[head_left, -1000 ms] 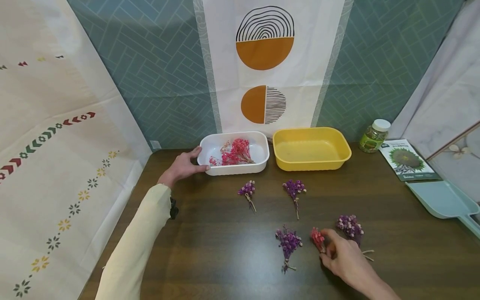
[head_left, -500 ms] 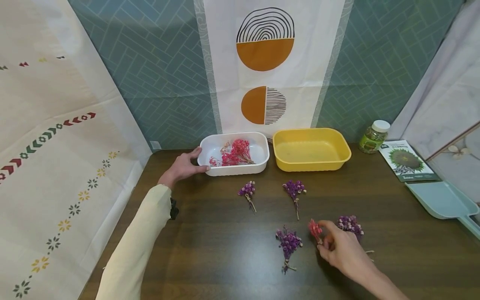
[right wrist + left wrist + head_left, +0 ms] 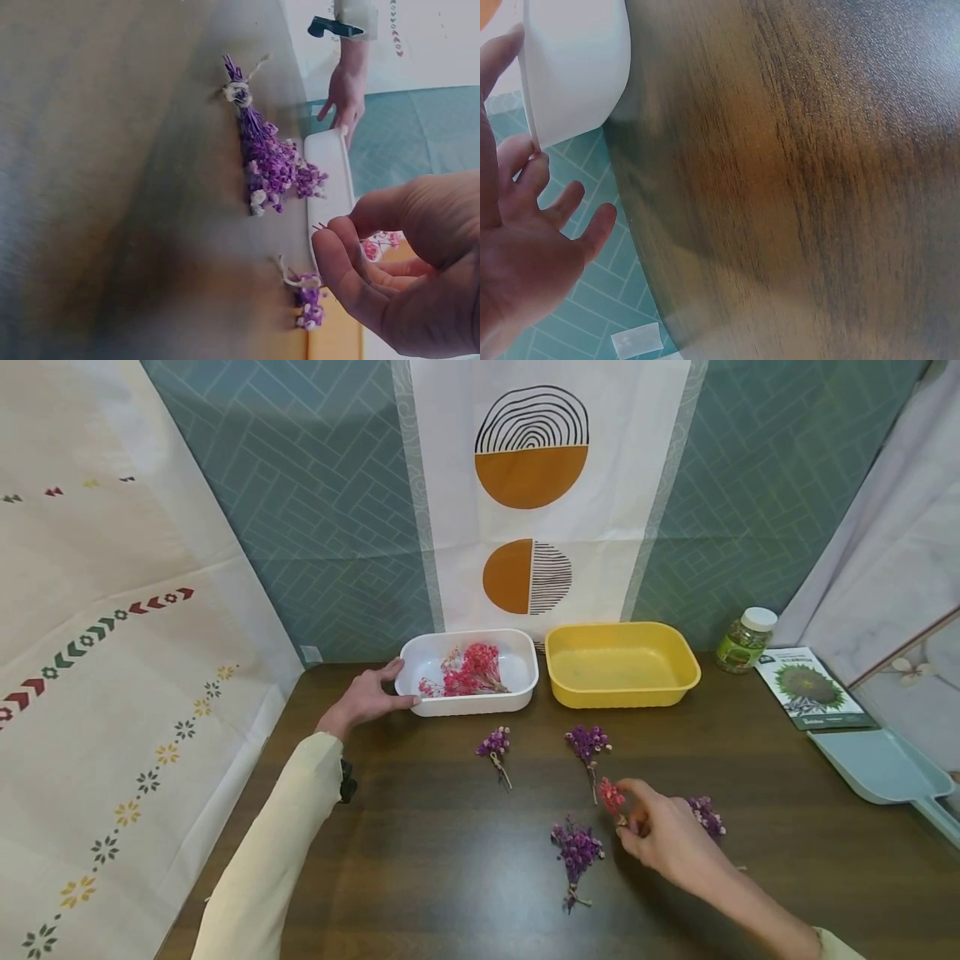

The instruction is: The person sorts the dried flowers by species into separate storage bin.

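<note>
Right hand [image 3: 663, 831], at lower right of the head view, pinching a small red flower bunch [image 3: 612, 797] between thumb and fingers, blooms toward the upper left. Compared with one second earlier, hand and bunch lie farther up and to the left; the bunch now appears just beside the stems of the upper purple bunch [image 3: 588, 742]. The right-hand purple bunch [image 3: 707, 817] is partly hidden by the hand and forearm, and a right sleeve [image 3: 834, 947] has come into the lower right corner.

Left hand [image 3: 363, 700], left of centre: thumb and fingers hold the left end of the white container [image 3: 472, 702], in which red flowers [image 3: 476, 668] lie; this grip is unchanged. The yellow container [image 3: 622, 697] stands just beside it, to the right. Two further purple bunches, one below the white container [image 3: 492, 742] and one at lower centre [image 3: 577, 847], rest on the table [image 3: 420, 877] as before. Upper right: a lidded jar [image 3: 746, 639], a printed packet [image 3: 813, 689] and a pale blue dustpan [image 3: 885, 764].
</note>
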### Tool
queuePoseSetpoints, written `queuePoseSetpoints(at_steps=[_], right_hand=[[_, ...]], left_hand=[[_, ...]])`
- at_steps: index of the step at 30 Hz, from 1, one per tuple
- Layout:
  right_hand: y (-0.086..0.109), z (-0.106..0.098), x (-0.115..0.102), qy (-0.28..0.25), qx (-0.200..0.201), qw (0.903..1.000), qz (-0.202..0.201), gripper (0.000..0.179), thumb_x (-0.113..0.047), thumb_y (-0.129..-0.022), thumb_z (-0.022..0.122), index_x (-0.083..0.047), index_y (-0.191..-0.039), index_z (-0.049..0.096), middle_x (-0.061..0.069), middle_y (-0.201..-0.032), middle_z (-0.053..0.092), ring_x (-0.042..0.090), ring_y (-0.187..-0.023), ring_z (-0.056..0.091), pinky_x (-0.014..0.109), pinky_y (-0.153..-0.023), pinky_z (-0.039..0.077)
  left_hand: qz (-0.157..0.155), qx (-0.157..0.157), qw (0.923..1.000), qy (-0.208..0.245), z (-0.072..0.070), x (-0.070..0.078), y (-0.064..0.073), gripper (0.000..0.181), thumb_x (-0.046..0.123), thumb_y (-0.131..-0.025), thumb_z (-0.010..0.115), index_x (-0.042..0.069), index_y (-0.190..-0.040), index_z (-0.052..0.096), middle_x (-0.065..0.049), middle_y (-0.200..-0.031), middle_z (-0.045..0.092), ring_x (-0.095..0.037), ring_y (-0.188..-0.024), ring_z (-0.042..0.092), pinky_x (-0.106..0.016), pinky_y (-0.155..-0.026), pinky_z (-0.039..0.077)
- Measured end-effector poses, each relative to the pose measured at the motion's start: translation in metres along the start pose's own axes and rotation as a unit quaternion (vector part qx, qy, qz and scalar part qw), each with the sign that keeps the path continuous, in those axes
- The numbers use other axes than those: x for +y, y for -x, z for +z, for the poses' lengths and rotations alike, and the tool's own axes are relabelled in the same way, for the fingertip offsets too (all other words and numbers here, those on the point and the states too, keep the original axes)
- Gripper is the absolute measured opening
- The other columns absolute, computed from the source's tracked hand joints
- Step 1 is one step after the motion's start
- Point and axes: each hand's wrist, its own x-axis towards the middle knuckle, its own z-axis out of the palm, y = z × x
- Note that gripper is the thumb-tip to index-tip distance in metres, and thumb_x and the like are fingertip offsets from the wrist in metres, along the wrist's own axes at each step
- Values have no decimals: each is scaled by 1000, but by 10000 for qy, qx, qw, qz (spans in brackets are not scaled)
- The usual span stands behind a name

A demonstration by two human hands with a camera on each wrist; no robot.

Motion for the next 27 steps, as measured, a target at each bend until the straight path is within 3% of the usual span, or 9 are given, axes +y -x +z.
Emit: queuePoseSetpoints(at_steps=[9,19,27], right_hand=[[-30,-10,-8,-253,-321,9992,27,55,3,-83,75,4,-133,52,-8,-67,55,6,-50,51,26,-46,46],[-68,-12,-10,-409,-444,9981,-156,53,4,-83,75,7,-131,51,-3,-68,57,11,-49,54,27,-46,50],[-97,-13,-10,-316,-463,9982,-206,54,2,-84,73,10,-132,50,-2,-65,58,11,-48,56,29,-44,46]], left_hand=[[4,60,10000,34,-1,2,2,102,50,-82,77,22,-160,18,-6,-166,14,-38,-148,20,-63,-110,30],[71,68,9999,21,-1,0,1,101,48,-83,77,19,-160,19,-7,-165,15,-39,-147,22,-62,-111,29],[83,40,10000,35,1,0,0,102,50,-82,77,19,-160,20,-5,-166,14,-38,-148,21,-63,-111,28]])
